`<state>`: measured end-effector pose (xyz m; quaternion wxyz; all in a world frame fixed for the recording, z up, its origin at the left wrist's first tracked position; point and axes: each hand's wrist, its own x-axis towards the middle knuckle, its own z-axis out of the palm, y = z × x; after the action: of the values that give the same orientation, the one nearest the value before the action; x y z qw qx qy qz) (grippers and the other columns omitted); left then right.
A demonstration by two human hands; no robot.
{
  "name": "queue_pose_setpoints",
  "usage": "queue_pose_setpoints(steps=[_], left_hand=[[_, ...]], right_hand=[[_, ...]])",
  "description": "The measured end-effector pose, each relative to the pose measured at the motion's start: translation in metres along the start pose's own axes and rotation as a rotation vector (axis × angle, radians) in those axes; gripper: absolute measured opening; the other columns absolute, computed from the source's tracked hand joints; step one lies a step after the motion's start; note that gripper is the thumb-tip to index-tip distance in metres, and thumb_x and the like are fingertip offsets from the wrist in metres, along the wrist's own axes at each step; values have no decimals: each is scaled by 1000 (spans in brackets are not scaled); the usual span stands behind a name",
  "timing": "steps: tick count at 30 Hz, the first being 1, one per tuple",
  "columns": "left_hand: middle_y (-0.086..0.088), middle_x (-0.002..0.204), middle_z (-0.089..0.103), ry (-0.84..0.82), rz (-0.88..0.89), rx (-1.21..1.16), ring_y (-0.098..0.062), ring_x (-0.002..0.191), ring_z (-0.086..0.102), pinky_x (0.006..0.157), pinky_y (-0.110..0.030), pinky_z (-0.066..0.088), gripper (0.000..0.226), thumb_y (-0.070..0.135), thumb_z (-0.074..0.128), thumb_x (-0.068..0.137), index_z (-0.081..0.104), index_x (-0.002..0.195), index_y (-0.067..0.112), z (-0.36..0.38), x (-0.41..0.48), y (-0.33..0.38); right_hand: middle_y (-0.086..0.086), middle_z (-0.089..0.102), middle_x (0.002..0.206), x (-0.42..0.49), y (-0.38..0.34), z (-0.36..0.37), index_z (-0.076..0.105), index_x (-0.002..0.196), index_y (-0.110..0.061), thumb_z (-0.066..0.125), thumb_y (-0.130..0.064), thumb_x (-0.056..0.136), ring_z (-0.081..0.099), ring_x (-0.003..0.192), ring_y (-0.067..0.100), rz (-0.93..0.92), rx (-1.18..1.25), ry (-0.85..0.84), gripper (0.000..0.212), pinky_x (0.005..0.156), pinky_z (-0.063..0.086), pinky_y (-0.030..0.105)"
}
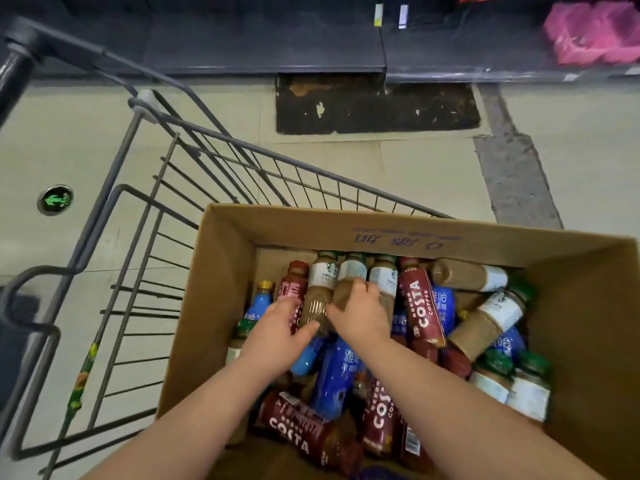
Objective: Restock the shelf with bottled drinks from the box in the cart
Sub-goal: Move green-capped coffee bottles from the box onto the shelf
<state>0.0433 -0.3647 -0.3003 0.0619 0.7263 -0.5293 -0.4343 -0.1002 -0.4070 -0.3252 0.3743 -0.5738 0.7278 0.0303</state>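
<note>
Early going, I judge: my right hand [360,313] curls its grip round a coffee bottle [350,273] in the near, full box [381,230]. My left hand [277,336] touches the next bottle [320,289], grip hidden. The far shelf [263,60] looks unstocked.

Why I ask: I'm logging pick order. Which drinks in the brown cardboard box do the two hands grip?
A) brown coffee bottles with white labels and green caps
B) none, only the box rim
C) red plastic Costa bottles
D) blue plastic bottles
A: the left hand holds one brown, white-labelled, green-capped coffee bottle and the right hand holds its neighbour, at the far side of the brown cardboard box.
</note>
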Motion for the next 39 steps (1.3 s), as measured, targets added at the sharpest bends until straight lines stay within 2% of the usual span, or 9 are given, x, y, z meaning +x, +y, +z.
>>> queue_pose_setpoints(steps=[3,8,12,15,19,24,32,36,39], left_hand=[[-6,120,60,-17,-66,-157,-20,105,58,90,-28,45,45,34,64,86,53,126,16,6,2,8],[-4,115,62,-61,-226,-478,-16,97,57,80,-26,44,45,36,60,89,54,126,13,12,3,30],[-8,105,69,-233,-331,-798,-22,93,66,73,-33,52,39,39,60,88,59,118,15,14,3,44],[-15,92,72,-165,-385,-988,-27,81,69,73,-37,56,30,26,66,85,61,110,8,14,2,46],[-19,103,68,-90,-373,-978,-34,91,67,80,-44,55,35,19,66,85,56,118,10,10,-5,33],[-16,103,68,-54,-359,-945,-30,90,66,77,-40,54,37,21,67,84,56,117,10,5,-15,10],[-16,104,68,-52,-343,-966,-31,93,65,74,-39,52,41,23,68,81,56,119,12,9,-14,-19],[-14,103,68,-57,-338,-967,-30,91,66,71,-39,53,42,24,70,79,56,118,15,14,-13,-26],[-14,107,68,-62,-335,-973,-31,95,66,79,-44,54,41,20,69,81,54,119,17,16,-15,-28]], right_hand=[[9,36,141,-4,8,-8,34,142,-14,59,-33,86,45,123,28,38,225,2,64,96,42,34],[-1,49,122,-38,24,-16,40,140,-14,64,-21,84,50,113,13,43,617,3,61,99,44,31],[-3,45,133,-73,26,-16,36,140,-23,66,-17,84,49,120,11,-113,715,-65,64,99,47,33],[-4,45,132,-81,22,-15,38,138,-23,68,-22,82,48,119,7,-245,638,-123,63,100,46,31],[-4,48,133,-62,23,-20,45,135,-21,64,-38,86,44,117,4,-230,466,-23,55,95,34,16],[6,47,134,-20,45,-32,44,135,-14,64,-33,86,45,123,20,-12,316,123,56,101,36,31],[16,52,125,26,50,-8,35,133,-6,73,-34,78,55,110,32,299,442,55,72,87,46,36],[15,55,121,35,52,3,35,130,-8,73,-31,79,58,104,32,360,507,78,67,82,47,36],[14,55,119,33,53,2,34,131,-10,72,-26,80,58,103,32,369,591,64,66,86,50,40]])
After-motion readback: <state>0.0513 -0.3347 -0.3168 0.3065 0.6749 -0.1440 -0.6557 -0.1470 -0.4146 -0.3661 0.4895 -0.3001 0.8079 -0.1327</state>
